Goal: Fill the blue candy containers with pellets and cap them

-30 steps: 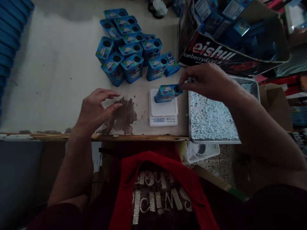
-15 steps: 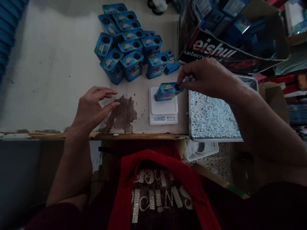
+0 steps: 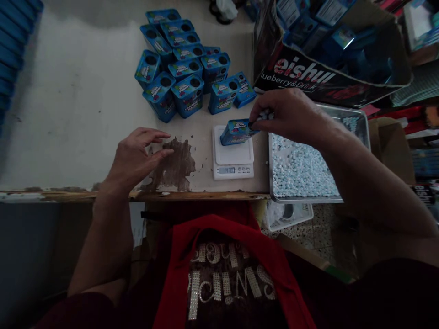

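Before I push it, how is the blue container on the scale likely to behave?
The blue container is probably stiff: its faces look flat and its edges crisp. It may slide, as the white scale looks smooth on top. A push near its top, where the right hand is, could tip it, since its base looks narrow.

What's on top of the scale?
A blue box sits on the scale; the right hand, holding pale pieces, covers part of the box's top. The scale's surface under the box is hidden, and the box's contents cannot be seen.
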The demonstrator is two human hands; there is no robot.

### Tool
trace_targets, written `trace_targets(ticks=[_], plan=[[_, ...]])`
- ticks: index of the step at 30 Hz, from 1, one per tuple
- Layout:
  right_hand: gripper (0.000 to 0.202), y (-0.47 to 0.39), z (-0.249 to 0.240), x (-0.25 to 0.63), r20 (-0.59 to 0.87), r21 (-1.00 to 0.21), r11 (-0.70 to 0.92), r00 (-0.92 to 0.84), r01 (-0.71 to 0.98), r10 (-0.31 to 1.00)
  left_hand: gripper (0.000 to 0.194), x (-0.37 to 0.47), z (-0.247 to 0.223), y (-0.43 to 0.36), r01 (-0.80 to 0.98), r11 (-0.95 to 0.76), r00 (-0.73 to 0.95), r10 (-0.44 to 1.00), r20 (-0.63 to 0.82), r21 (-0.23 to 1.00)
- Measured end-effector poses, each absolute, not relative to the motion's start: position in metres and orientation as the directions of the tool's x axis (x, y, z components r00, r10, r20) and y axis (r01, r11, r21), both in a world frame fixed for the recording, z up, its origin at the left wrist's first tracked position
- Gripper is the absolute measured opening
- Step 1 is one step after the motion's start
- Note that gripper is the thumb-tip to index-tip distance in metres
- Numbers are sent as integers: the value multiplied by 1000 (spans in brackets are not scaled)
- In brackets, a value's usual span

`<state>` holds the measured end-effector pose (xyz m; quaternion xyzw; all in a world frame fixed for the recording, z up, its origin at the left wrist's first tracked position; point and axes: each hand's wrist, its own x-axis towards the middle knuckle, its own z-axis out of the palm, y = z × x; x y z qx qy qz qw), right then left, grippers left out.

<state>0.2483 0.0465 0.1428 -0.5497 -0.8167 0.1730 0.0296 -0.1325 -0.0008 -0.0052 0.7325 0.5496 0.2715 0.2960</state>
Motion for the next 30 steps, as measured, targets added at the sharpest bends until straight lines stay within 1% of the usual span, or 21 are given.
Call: trace_targets(ticks=[2, 4, 7, 9, 13, 17, 20, 22, 25, 27, 28, 30], plan=[[11, 48, 138, 251, -120, -344, 353, -414, 870, 902, 37, -133, -7, 0, 643, -220, 251, 966, 69, 733], [17, 49, 135, 254, -125, -372, 352, -422, 859, 898, 36, -135, -9, 0, 642, -215, 246, 967, 68, 736], [28, 48, 134, 256, -158, -399, 307, -395, 864, 905, 38, -136, -11, 1, 633, -220, 238, 968, 83, 742], [30, 46, 134, 255, -174, -419, 276, -375, 865, 911, 39, -136, -12, 1, 626, -224, 238, 967, 90, 747], [20, 43, 136, 253, -151, -478, 231, -338, 847, 929, 40, -135, -12, 2, 620, -222, 241, 967, 86, 753], [8, 46, 136, 264, -148, -598, 138, -279, 789, 949, 37, -133, -8, 1, 619, -218, 238, 968, 83, 755], [17, 51, 134, 281, -178, -673, 57, -236, 737, 955, 36, -131, -5, 1, 625, -220, 244, 966, 81, 749], [23, 53, 134, 290, -211, -702, 9, -220, 713, 952, 40, -129, -4, 1, 637, -226, 249, 965, 81, 737], [23, 51, 134, 288, -243, -726, -24, -223, 687, 944, 46, -124, -4, 2, 639, -241, 259, 962, 90, 731], [20, 46, 136, 277, -197, -731, 6, -220, 682, 955, 47, -120, -5, 2, 631, -248, 266, 959, 95, 735], [19, 43, 137, 270, -144, -724, 43, -212, 689, 967, 47, -119, -5, 2, 626, -249, 267, 959, 97, 739], [14, 36, 139, 255, -21, -667, 143, -210, 732, 977, 46, -118, -5, 2, 622, -243, 265, 960, 92, 745]])
